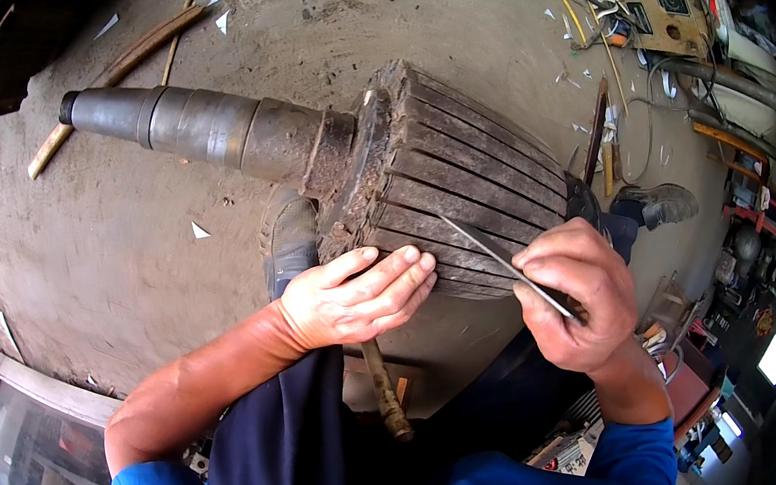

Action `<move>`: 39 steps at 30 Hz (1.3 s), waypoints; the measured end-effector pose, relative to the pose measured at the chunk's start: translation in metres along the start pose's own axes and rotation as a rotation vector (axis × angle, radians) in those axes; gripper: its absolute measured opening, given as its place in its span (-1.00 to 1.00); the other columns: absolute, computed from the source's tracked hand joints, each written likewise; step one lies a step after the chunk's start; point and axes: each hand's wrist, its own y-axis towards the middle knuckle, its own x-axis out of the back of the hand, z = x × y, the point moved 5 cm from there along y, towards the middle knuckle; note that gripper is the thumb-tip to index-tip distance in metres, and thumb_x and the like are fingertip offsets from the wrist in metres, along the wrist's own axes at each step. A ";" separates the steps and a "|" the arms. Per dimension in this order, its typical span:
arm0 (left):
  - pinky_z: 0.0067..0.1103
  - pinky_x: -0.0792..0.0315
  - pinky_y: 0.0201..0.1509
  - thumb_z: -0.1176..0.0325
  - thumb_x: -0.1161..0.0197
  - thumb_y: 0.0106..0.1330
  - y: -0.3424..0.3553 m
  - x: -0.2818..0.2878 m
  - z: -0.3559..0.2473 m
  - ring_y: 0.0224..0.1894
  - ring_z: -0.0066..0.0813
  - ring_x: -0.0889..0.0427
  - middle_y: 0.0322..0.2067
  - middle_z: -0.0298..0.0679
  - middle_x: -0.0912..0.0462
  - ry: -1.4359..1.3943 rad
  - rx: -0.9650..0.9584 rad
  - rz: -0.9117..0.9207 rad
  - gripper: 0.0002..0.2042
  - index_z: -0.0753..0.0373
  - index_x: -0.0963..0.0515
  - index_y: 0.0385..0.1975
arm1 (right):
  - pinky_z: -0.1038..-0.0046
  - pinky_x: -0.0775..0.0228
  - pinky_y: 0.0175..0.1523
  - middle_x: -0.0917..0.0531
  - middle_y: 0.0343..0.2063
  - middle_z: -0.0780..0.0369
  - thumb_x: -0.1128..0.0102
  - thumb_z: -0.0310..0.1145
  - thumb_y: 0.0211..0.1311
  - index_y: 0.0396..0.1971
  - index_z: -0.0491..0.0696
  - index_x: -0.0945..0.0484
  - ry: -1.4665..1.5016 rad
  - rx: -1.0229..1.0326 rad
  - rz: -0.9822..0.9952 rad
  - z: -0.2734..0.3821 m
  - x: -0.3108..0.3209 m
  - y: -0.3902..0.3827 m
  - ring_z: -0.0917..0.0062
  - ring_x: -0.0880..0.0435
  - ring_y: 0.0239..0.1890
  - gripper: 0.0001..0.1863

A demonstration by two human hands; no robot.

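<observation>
A large rusty slotted rotor [456, 163] lies tilted before me, with long dark grooves along its drum. Its stepped steel shaft [213, 128] points to the far left. My left hand [361, 296] rests on the drum's near left edge, fingers stretched out and nothing gripped. Between the thumb and fingers of my right hand [582, 295] is a thin flat metal strip [499, 257], whose exact kind I cannot make out. The strip's far tip is at the grooves, right of my left hand; whether it sits inside one I cannot tell.
My shoes [290, 231] stand either side of the rotor. A wooden stick [386, 392] shows below my left hand, and a wooden pole [147, 46] lies behind the shaft. Cables and a wooden panel [668, 10] clutter the right. A glass-fronted cabinet [54, 478] stands at left.
</observation>
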 end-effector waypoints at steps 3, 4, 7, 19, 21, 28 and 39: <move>-0.42 -0.37 0.40 0.25 -0.17 0.39 0.000 0.004 0.000 0.30 -0.50 -0.58 0.23 -0.44 -0.62 0.002 -0.041 0.037 -0.70 -0.06 -0.65 0.08 | 0.40 -0.56 -0.36 -0.70 -0.31 0.13 -0.50 -0.67 -0.06 -0.19 -0.16 -0.60 -0.054 0.005 0.028 -0.001 0.010 -0.011 0.32 -0.71 -0.42 -0.62; -0.38 -0.32 0.45 0.23 -0.19 0.39 0.001 0.003 0.000 0.30 -0.50 -0.58 0.22 -0.46 -0.63 0.010 -0.058 0.049 -0.72 -0.11 -0.68 0.05 | 0.40 -0.56 -0.37 -0.70 -0.31 0.13 -0.50 -0.66 -0.06 -0.20 -0.16 -0.61 -0.096 -0.015 0.047 -0.004 0.017 -0.017 0.32 -0.71 -0.42 -0.63; -0.35 -0.36 0.43 0.24 -0.18 0.39 0.018 0.001 -0.008 0.29 -0.48 -0.60 0.19 -0.44 -0.65 -0.088 -0.117 0.127 -0.73 -0.06 -0.72 0.01 | 0.37 -0.57 -0.37 -0.67 -0.34 0.11 -0.50 -0.63 -0.02 -0.26 -0.19 -0.63 -0.259 -0.103 0.107 -0.009 0.025 -0.038 0.32 -0.70 -0.43 -0.71; -0.47 -0.44 0.36 0.31 -0.28 0.35 0.037 -0.018 -0.021 0.24 -0.61 -0.60 0.14 -0.54 -0.64 -0.116 -0.038 -0.056 -0.78 -0.03 -0.74 -0.07 | 0.43 -0.45 -0.46 -0.55 -0.47 0.21 -0.34 -0.59 0.08 -0.11 -0.22 -0.69 -0.588 0.058 0.206 -0.022 0.002 -0.046 0.43 -0.61 -0.52 -0.69; -0.47 -0.44 0.37 0.31 -0.26 0.35 0.033 -0.019 -0.017 0.24 -0.61 -0.60 0.13 -0.54 -0.65 -0.121 -0.024 -0.067 -0.78 -0.02 -0.74 -0.06 | 0.42 -0.41 -0.50 -0.51 -0.49 0.23 -0.30 -0.55 0.13 -0.17 -0.18 -0.67 -0.585 0.076 0.241 -0.015 -0.015 -0.020 0.43 -0.58 -0.56 -0.77; -0.44 -0.40 0.42 0.28 -0.19 0.30 0.035 -0.017 -0.017 0.28 -0.51 -0.57 0.13 -0.40 -0.64 -0.138 -0.092 -0.036 -0.67 0.15 -0.69 0.02 | 0.36 -0.45 -0.47 -0.53 -0.47 0.21 -0.41 -0.53 0.14 -0.28 -0.15 -0.63 -0.612 0.031 0.263 -0.036 0.019 -0.064 0.37 -0.61 -0.56 -0.84; -0.46 -0.37 0.43 0.23 -0.15 0.34 0.031 -0.016 -0.020 0.30 -0.56 -0.56 0.16 -0.48 -0.65 -0.079 -0.119 0.006 -0.69 0.04 -0.68 0.03 | 0.40 -0.38 -0.51 -0.46 -0.51 0.25 -0.37 -0.46 0.02 -0.42 -0.07 -0.57 -0.657 0.059 0.298 -0.036 0.000 -0.052 0.43 -0.55 -0.58 -0.86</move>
